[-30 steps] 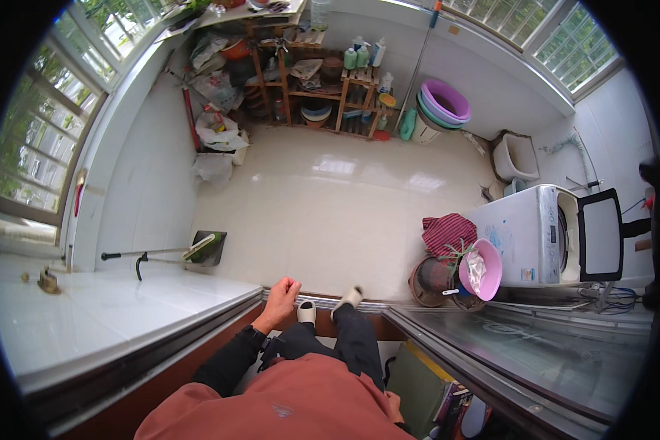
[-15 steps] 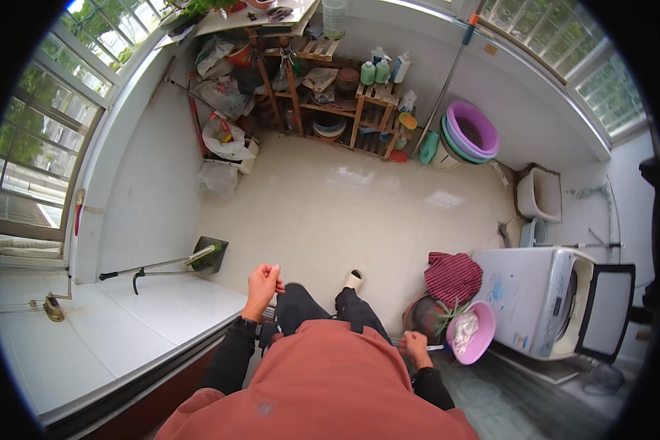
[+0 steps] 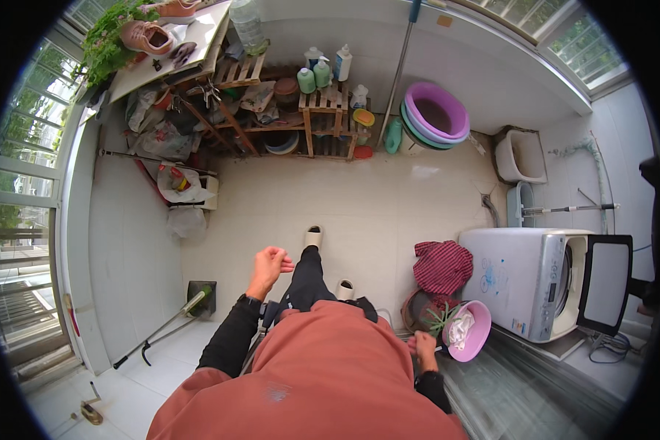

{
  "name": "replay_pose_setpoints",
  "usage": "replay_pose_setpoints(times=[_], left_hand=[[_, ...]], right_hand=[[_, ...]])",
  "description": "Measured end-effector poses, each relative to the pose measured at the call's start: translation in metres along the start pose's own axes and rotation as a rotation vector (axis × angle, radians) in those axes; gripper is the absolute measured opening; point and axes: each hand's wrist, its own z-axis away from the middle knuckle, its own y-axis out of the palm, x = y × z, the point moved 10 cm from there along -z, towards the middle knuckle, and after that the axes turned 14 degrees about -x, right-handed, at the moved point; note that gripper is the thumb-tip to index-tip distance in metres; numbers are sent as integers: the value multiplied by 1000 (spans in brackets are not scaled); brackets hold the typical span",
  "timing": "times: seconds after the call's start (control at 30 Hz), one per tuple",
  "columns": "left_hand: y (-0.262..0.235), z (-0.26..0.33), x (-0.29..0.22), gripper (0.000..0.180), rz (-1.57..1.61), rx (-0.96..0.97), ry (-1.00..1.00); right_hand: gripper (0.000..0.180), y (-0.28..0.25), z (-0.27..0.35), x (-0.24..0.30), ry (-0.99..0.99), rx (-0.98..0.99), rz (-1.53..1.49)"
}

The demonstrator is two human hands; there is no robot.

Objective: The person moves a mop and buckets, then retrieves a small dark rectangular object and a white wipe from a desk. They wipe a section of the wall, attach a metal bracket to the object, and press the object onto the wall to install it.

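Observation:
My left hand is raised over the floor in front of my body, fingers curled in and thumb pressed against them, with nothing showing in it. Low at my right side, my right hand is closed beside a pink basin. A small pale piece shows between that hand and the basin, but I cannot tell whether the fingers grip it. White cloth lies bunched inside the basin. A spiky green plant pokes out next to the basin, in a brown pot. Beyond lies a dark red patterned cloth.
A washing machine with its door swung wide stands to the right. Stacked basins and wooden racks line the far wall. A dustpan sits at the left. A glass panel borders my lower right.
I have stepped forward, one slippered foot now ahead of the other. My view has shifted toward the far right. My right hand appears slightly closer to the basin; my left stays raised and curled.

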Motion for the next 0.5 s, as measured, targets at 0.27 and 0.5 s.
replay_pose_setpoints(times=[0.27,0.5], left_hand=[[2,-85,-41,24,-424,-33,45],[-118,-80,56,17,31,-354,-124]], right_hand=[[46,20,-10,-113,-397,28,561],[37,39,-37,73,-525,238,401]])
